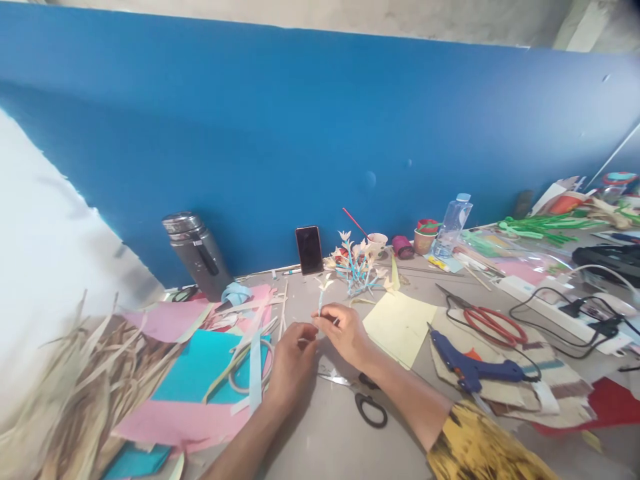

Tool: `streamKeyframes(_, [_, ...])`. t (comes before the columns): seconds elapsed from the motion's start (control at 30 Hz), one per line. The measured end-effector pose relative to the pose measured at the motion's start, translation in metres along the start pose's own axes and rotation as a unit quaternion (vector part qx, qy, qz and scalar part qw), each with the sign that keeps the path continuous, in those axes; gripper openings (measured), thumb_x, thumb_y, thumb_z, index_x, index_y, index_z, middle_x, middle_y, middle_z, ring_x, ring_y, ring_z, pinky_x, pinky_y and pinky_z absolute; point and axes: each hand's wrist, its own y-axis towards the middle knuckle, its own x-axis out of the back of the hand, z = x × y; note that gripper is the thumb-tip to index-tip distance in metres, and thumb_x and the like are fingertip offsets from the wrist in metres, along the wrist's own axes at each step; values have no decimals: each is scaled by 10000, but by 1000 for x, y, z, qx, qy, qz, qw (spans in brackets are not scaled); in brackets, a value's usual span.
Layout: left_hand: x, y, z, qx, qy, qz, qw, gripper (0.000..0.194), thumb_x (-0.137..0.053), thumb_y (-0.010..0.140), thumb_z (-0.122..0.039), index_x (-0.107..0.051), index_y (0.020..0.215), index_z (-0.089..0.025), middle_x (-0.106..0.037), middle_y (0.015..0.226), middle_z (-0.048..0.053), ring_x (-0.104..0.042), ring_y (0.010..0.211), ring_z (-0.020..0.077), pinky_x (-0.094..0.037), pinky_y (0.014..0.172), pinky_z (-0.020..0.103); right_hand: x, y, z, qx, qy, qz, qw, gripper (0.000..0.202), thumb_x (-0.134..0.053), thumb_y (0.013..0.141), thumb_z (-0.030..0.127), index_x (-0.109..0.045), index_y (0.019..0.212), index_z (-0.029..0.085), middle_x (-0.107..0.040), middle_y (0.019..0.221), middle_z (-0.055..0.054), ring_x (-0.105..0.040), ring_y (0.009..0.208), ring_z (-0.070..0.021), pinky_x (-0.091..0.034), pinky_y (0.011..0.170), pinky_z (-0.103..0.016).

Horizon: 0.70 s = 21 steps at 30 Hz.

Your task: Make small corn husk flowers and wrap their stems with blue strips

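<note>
A small craft flower (324, 284) with pale pointed petals and a light-blue wrapped stem stands upright above the grey table. My right hand (345, 331) pinches its stem between thumb and fingertips. Just below and to the left, my left hand (296, 360) is closed at the stem's lower end; its fingertips partly hide what they grip. Behind the hands is a bunch of similar flowers (357, 270) with blue stems. Black-handled scissors (371, 408) lie on the table beneath my right forearm.
On the left lie dried husks (75, 393), turquoise paper (187, 367) and a grey thermos (197, 257). A phone (309, 251) leans on the blue wall. At right are yellow paper (400, 327), a blue glue gun (470, 367), red-handled scissors (495, 325) and a corded power strip (540, 303).
</note>
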Motion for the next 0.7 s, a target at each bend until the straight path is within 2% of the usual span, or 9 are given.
streamKeyframes(0.07, [0, 0, 2, 7, -7, 7, 1000, 39, -614, 727, -234, -617, 699, -207, -641, 701, 9, -587, 682, 192, -426, 678, 291, -1, -1, 2, -17, 2, 7, 1000, 92, -644, 823, 232, -721, 791, 195, -738, 806, -6, -637, 698, -149, -456, 622, -236])
streamKeyframes(0.13, [0, 0, 3, 26, -20, 20, 999, 149, -587, 781, -287, -593, 655, -208, -596, 606, -3, -546, 594, 174, -404, 616, 279, -1, -2, 4, -20, 2, 8, 1000, 85, -659, 806, 233, -734, 805, 193, -728, 756, 1, -623, 661, -143, -463, 624, -237])
streamKeyframes(0.3, [1, -2, 2, 57, -40, 39, 997, 281, -475, 890, -416, -604, 744, -213, -575, 510, -14, -513, 477, 164, -388, 536, 272, 0, -2, 6, -11, 7, -38, 999, 121, -665, 809, 261, -759, 802, 185, -751, 801, -30, -628, 638, -139, -481, 624, -239])
streamKeyframes(0.4, [1, -2, 0, 61, -23, 29, 997, 333, -414, 918, -443, -550, 708, -223, -540, 448, -21, -504, 451, 169, -393, 535, 276, 1, 0, 4, -18, 7, -53, 998, 141, -659, 820, 282, -755, 827, 178, -738, 755, -24, -625, 618, -139, -474, 594, -231])
streamKeyframes(0.47, [1, -1, -1, 56, -10, 12, 998, 328, -414, 908, -421, -546, 683, -222, -555, 473, -11, -523, 478, 176, -404, 549, 281, 0, 0, 3, -24, -6, -48, 999, 141, -655, 823, 278, -751, 842, 177, -732, 737, -19, -625, 613, -139, -470, 586, -227])
streamKeyframes(0.6, [2, 1, 2, 24, -13, -30, 999, 198, -466, 771, -259, -652, 807, -201, -684, 731, 30, -598, 639, 191, -441, 617, 287, -4, -2, 1, -17, -38, -26, 999, 98, -666, 803, 220, -753, 822, 178, -751, 774, -30, -636, 625, -137, -478, 608, -227])
streamKeyframes(0.7, [1, 2, 6, 19, -20, -11, 1000, 227, -445, 725, -243, -664, 764, -196, -624, 639, 17, -563, 599, 185, -421, 586, 281, -6, -4, 0, -12, -55, -20, 998, 92, -666, 794, 176, -755, 818, 177, -760, 790, -35, -651, 641, -141, -487, 632, -230])
